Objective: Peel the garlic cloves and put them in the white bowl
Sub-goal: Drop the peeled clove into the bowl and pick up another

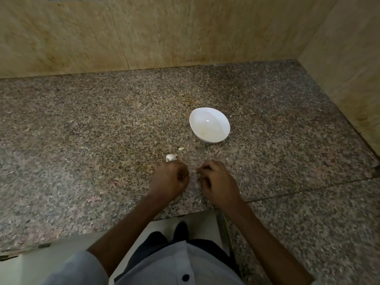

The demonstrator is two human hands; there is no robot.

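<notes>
Your left hand (pixel 170 176) and right hand (pixel 217 182) hover close together over the speckled granite desk (pixel 82 130), fingers curled. What they pinch cannot be told. A papery white garlic piece (pixel 171 157) lies just beyond the left knuckles, with a small pale clove (pixel 181 149) near it. The glossy round white bowl (pixel 209 124) stands beyond. Advise splitting the skin at the tip and keeping flakes clear of the bowl.

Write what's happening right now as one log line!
left hand, right hand: both curled, contents hidden | white garlic piece: on speckled granite counter | round white bowl: upright, beyond hands
</notes>
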